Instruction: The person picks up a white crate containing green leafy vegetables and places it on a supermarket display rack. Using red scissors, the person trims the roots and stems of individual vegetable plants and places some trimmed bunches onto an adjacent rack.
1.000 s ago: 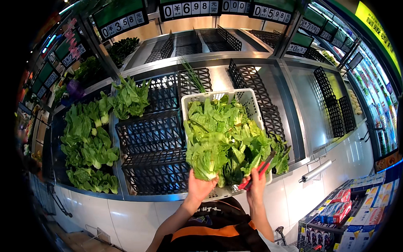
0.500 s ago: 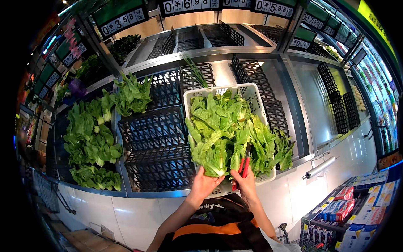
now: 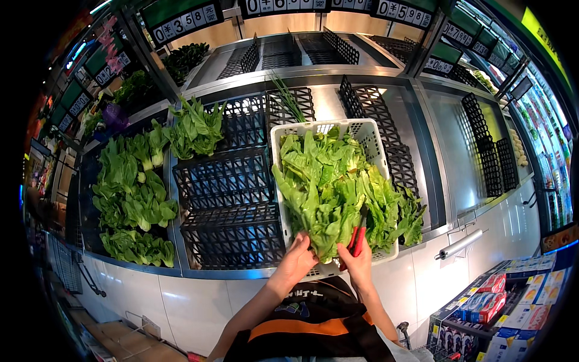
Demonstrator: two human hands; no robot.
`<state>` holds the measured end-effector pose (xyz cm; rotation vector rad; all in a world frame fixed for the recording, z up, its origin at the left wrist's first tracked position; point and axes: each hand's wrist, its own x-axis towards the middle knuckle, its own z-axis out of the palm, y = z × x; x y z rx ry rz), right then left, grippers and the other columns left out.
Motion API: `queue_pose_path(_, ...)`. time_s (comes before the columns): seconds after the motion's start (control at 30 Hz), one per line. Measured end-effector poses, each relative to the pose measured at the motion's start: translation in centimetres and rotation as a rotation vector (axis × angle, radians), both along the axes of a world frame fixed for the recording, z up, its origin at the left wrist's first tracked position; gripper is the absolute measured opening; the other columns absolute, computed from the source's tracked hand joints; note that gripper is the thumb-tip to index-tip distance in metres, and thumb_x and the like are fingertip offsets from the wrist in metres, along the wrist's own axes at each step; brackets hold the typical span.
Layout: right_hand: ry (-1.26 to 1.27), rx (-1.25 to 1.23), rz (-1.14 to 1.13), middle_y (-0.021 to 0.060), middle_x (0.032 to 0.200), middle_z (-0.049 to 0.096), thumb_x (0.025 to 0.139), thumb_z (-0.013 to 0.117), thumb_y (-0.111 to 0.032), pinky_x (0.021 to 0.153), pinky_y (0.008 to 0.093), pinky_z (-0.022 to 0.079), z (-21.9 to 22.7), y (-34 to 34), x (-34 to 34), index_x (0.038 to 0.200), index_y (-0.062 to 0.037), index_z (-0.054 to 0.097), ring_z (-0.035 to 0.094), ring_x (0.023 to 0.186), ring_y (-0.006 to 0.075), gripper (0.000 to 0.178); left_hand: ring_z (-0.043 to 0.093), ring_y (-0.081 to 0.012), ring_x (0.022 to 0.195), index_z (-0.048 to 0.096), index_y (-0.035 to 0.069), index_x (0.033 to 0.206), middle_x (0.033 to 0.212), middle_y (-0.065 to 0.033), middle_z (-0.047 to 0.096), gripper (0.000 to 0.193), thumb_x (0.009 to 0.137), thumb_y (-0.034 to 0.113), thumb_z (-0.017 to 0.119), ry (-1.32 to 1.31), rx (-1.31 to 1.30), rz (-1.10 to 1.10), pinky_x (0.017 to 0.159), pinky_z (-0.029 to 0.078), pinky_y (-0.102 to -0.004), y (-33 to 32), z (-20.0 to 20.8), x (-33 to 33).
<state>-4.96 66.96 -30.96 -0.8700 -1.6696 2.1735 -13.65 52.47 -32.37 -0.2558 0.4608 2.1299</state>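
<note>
As it points forward, the red-handled tool (image 3: 358,240) leans slightly right

A steel display counter (image 3: 440,136) is faced with glossy white panels (image 3: 196,298) and backed by pale wood-coloured boards (image 3: 271,26). Price signs (image 3: 187,23) are set overhead among metal posts (image 3: 427,43). At far right, shelves (image 3: 547,175) are brightly lit; below, cartons (image 3: 550,274) are stacked.
</note>
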Motion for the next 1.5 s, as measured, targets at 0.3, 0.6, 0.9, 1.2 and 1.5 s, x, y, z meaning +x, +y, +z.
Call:
queue_pose_path(0.3,0.025,-0.152,-0.075,-0.0003,0.078,0.057,0.088,0.069,-0.008,0.048,0.0224,0.043,2.2,1.4,-0.4,0.107,-0.0058,0.052,0.052,0.056,0.0077,0.026,0.049,-0.021,0.118,0.015,0.024,0.149,0.134,-0.0065,0.043,0.079,0.089,-0.004,0.058,0.24,-0.178,0.04,0.094,0.043,-0.0413,1.5,0.7,-0.7)
queue_pose_path(0.6,0.054,0.038,-0.159,0.0025,0.086,0.061,0.086,0.074,-0.013,0.057,0.0241,0.048,0.2,-0.4,0.5,0.116,-0.0027,0.051,0.058,0.067,0.01,0.04,0.045,-0.0202,0.124,0.015,0.009,0.15,0.134,-0.0077,0.041,0.085,0.083,-0.01,0.064,0.477,-0.394,0.167,0.099,0.042,-0.0316,4.2,0.3,0.5)
queue_pose_path(0.9,-0.142,0.148,-0.236,-0.0016,0.073,0.057,0.085,0.074,-0.016,0.05,0.0231,0.041,-0.9,-0.1,-0.1,0.099,-0.0027,0.057,0.052,0.058,0.0066,0.025,0.045,-0.023,0.12,0.019,0.003,0.143,0.128,-0.0129,0.039,0.081,0.081,-0.008,0.069,0.892,-0.615,0.343,0.101,0.043,-0.0349,5.7,-1.5,2.4)
queue_pose_path(1.2,-0.109,0.146,-0.305,-0.003,0.07,0.058,0.086,0.069,-0.011,0.05,0.0223,0.038,-0.9,-0.9,-0.4,0.101,-0.0023,0.06,0.048,0.056,0.0045,0.02,0.047,-0.0207,0.113,0.02,0.011,0.144,0.123,-0.0117,0.039,0.081,0.083,0.0,0.072,0.567,-0.58,0.267,0.089,0.047,-0.0331,5.2,0.0,1.1)
queue_pose_path(1.5,-0.021,0.104,-0.146,0.0009,0.065,0.057,0.088,0.065,-0.01,0.047,0.0236,0.041,-1.6,-2.5,-0.7,0.096,-0.0017,0.054,0.053,0.053,0.0081,0.016,0.053,-0.0231,0.115,0.014,0.021,0.147,0.127,-0.0164,0.051,0.07,0.094,0.001,0.056,0.159,-0.428,0.131,0.093,0.046,-0.0389,3.2,-4.1,0.0)
